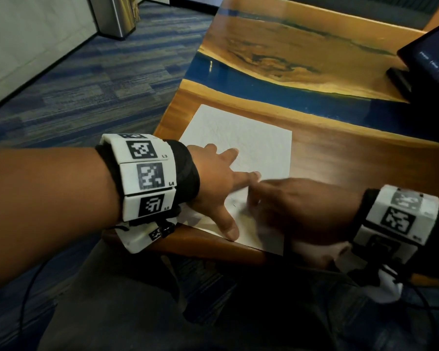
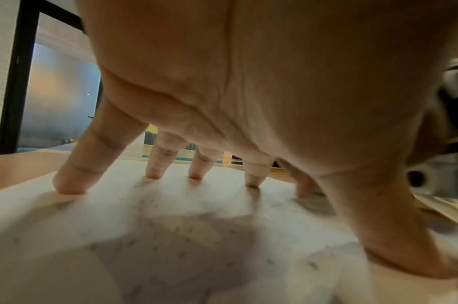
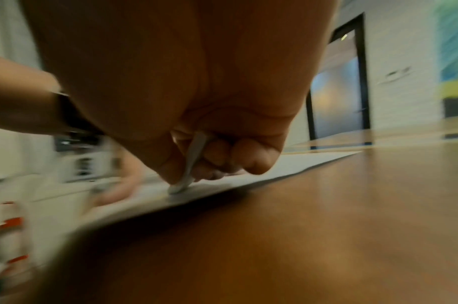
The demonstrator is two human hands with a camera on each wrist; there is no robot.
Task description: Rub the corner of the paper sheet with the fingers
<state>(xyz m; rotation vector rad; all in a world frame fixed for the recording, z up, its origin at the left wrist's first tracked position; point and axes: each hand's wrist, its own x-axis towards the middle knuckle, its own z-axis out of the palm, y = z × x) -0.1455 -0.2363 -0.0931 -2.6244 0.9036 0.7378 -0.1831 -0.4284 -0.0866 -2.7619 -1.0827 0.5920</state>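
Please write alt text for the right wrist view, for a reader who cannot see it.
Seen from under the wrist, the right hand curls its fingers round a thin pale tool, whose tip touches a white sheet on a brown wooden table. The blurred left hand rests on the sheet farther back.

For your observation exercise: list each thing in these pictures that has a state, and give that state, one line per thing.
Paper: flat on the table, pinned.
Left hand: fingers spread, tips pressing the paper.
Right hand: curled round a thin white tool, tip on the paper.
Screen: dark, faint text lit.
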